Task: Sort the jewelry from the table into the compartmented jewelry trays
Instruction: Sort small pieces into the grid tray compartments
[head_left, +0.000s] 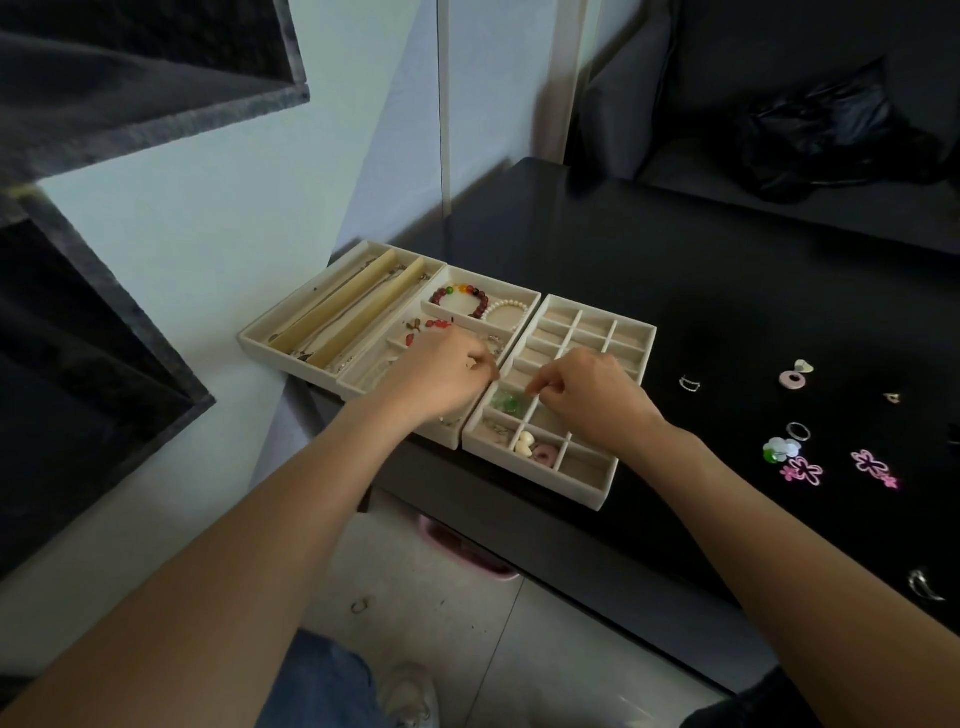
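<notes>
Jewelry trays (631, 332) sit side by side at the left corner of the black table (675, 260), the grid tray nearest the right hand. Loose jewelry lies well to the right on the table: pink flowers (802, 470), a pink disc (793, 379), a ring (798, 431). Right hand (592, 397) hovers over the grid tray, fingers curled in a pinch; whether it holds anything cannot be told. Left hand (441, 371) is curled over the middle tray, contents likewise unclear. The right hand is judged nearer the loose pieces, with open table between.
</notes>
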